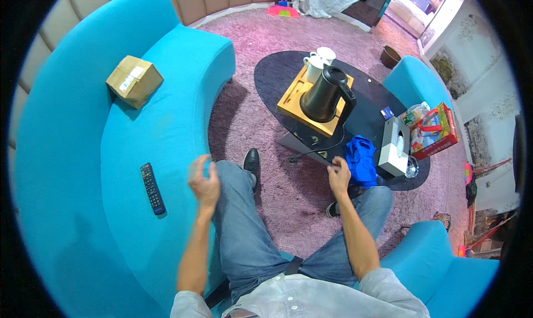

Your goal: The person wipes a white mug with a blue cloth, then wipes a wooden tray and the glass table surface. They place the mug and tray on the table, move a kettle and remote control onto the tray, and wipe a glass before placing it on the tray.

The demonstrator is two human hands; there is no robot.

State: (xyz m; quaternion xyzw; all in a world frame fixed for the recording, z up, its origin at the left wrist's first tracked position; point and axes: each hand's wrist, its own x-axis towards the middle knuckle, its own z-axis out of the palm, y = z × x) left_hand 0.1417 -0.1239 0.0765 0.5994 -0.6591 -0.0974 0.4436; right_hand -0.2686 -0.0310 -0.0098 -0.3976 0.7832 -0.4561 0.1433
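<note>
My left hand (204, 180) is raised beside my left knee, fingers curled and apart, with nothing seen in it. A black remote control (153, 189) lies on the turquoise sofa seat (125, 151) to its left. Over my right thigh, my right hand (339, 176) has bent fingers near a crumpled blue cloth (360, 159) at the edge of the dark oval table (366, 109); whether they touch is unclear. On the table a black electric kettle (325, 95) stands on a wooden tray (291, 95), with white mugs (315, 68) behind it.
A cardboard box (135, 82) rests on the sofa. At the table's right are a tissue box (393, 147), a plastic bottle (414, 114), a glass ashtray (412, 167) and a printed gift bag (435, 130). The kettle's cord (318, 150) hangs over the near edge. A brown bucket (390, 57) stands beyond.
</note>
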